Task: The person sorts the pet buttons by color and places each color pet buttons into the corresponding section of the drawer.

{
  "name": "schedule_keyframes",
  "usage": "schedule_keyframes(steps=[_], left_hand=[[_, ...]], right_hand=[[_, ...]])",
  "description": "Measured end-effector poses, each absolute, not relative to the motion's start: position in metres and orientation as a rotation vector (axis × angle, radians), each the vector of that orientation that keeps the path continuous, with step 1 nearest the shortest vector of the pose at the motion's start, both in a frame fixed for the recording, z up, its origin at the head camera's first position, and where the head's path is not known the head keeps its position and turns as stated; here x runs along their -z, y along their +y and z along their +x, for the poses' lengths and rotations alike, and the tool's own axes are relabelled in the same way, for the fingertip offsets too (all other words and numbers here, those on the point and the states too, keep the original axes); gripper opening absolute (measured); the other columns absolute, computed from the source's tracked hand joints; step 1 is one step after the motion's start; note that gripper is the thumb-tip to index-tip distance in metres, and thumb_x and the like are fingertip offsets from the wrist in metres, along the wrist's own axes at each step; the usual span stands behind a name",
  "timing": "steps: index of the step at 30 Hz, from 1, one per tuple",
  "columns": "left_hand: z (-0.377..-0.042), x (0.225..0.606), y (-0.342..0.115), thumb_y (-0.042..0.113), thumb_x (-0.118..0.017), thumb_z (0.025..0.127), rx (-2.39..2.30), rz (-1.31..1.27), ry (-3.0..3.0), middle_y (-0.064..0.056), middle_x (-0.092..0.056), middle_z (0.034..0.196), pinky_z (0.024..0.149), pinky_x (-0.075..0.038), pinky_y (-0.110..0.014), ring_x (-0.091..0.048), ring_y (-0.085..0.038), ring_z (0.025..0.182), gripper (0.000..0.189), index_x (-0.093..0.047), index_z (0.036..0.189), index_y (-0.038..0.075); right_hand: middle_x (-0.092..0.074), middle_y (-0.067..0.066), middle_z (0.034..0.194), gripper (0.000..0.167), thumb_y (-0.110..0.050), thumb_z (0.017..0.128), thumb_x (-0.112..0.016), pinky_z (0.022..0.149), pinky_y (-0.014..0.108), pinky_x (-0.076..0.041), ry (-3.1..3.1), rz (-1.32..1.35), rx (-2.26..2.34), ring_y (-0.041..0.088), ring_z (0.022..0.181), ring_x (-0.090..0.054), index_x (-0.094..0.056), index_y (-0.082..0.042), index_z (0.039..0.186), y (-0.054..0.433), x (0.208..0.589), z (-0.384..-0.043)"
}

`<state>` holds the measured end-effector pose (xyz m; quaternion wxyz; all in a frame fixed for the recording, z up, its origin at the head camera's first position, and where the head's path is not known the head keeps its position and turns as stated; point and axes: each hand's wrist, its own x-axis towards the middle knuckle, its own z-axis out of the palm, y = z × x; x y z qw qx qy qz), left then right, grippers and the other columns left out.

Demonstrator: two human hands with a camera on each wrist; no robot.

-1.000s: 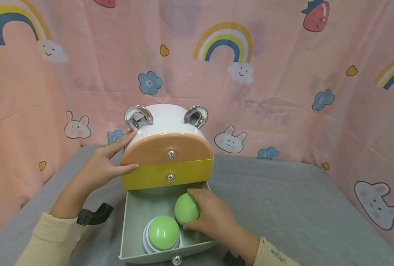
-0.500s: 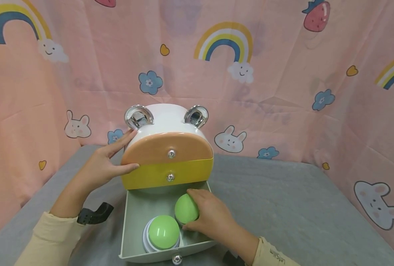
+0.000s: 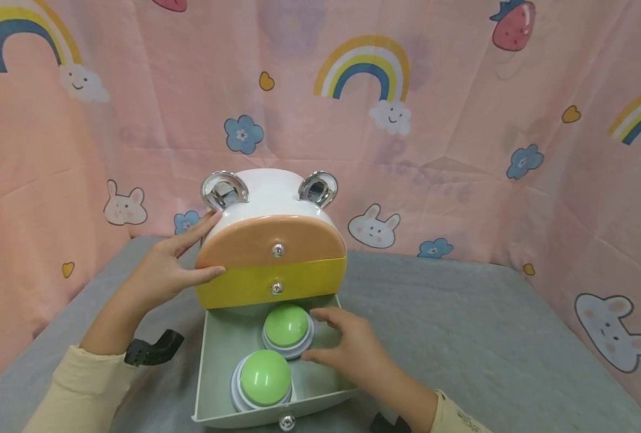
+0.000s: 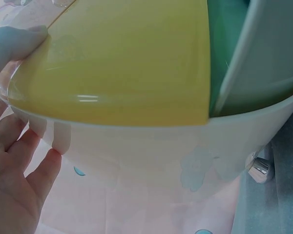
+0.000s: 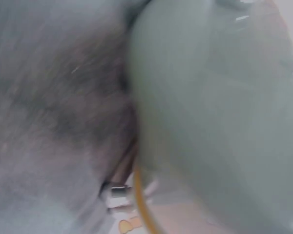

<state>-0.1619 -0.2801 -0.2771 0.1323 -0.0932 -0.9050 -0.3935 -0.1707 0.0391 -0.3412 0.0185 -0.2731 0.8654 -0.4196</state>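
A white toy-like drawer cabinet (image 3: pixel 269 192) with two chrome ears stands on the table, its orange and yellow drawers shut. The pale green bottom drawer (image 3: pixel 214 367) is pulled out. Inside it, two round green-domed pieces with white bases sit upright: a front one (image 3: pixel 266 377) and a rear one (image 3: pixel 286 326). My left hand (image 3: pixel 163 270) holds the cabinet's left side, thumb on the front and fingers along the shell; the left wrist view shows this hand (image 4: pixel 19 165) too. Just right of the rear piece, my right hand (image 3: pixel 353 346) has thumb and finger spread, holding nothing.
Grey cloth (image 3: pixel 461 337) covers the table around the cabinet. Behind it hangs a pink printed curtain (image 3: pixel 450 198). A chrome knob (image 3: pixel 287 423) sticks out from the bottom drawer's front. The right wrist view is blurred, filled mostly by a pale green drawer front (image 5: pixel 219 112).
My right hand has let go of the rear green-domed piece and drawn slightly right. That piece, tilted before, now sits upright, farther back and left. My left hand has not moved.
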Motion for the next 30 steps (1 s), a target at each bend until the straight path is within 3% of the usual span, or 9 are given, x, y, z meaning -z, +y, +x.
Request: schedule_keyframes(steps=[4, 9, 18, 23, 30], left_hand=[[-0.162, 0.277, -0.28, 0.032, -0.079, 0.085, 1.138, -0.274, -2.622, 0.002, -0.025, 0.165, 0.108, -0.03, -0.075, -0.027, -0.04, 0.15, 0.088, -0.027, 0.155, 0.043], [-0.163, 0.276, -0.281, 0.031, -0.079, 0.085, 1.146, -0.28, -2.616, 0.002, -0.025, 0.165, 0.108, -0.03, -0.075, -0.026, -0.041, 0.15, 0.088, -0.027, 0.155, 0.043], [-0.163, 0.277, -0.28, 0.035, -0.079, 0.085, 1.137, -0.26, -2.626, 0.003, -0.025, 0.165, 0.11, -0.03, -0.074, -0.026, -0.038, 0.151, 0.086, -0.028, 0.153, 0.047], [-0.162, 0.277, -0.28, 0.037, -0.078, 0.085, 1.129, -0.248, -2.635, 0.003, -0.025, 0.165, 0.109, -0.03, -0.075, -0.026, -0.039, 0.151, 0.085, -0.027, 0.153, 0.049], [-0.161, 0.278, -0.28, 0.035, -0.079, 0.085, 1.142, -0.251, -2.627, 0.004, -0.025, 0.165, 0.11, -0.03, -0.074, -0.026, -0.039, 0.151, 0.085, -0.028, 0.153, 0.048]], right_hand=[[-0.071, 0.017, 0.116, 0.047, -0.016, 0.075, -0.087, 0.1, 0.039, -0.055, 2.404, -0.799, 1.587, 0.031, 0.111, -0.067, -0.07, 0.0, 0.115, 0.051, 0.335, -0.159], [-0.068, 0.026, 0.12, 0.05, -0.015, 0.078, -0.085, 0.099, 0.031, -0.055, 2.093, -0.765, 1.716, 0.025, 0.112, -0.068, -0.066, 0.008, 0.118, 0.064, 0.333, -0.148], [-0.067, 0.017, 0.128, 0.051, -0.015, 0.084, -0.08, 0.101, 0.036, -0.055, 1.828, -0.564, 1.655, 0.027, 0.12, -0.065, -0.063, 0.003, 0.128, 0.084, 0.337, -0.133], [-0.067, 0.019, 0.127, 0.049, -0.012, 0.086, -0.077, 0.101, 0.033, -0.054, 1.633, -0.553, 1.663, 0.022, 0.118, -0.067, -0.061, 0.008, 0.129, 0.088, 0.344, -0.126], [-0.073, 0.016, 0.116, 0.034, -0.013, 0.091, -0.072, 0.095, 0.031, -0.058, 1.689, -0.435, 1.515, 0.021, 0.106, -0.071, -0.068, 0.003, 0.121, 0.076, 0.361, -0.114]])
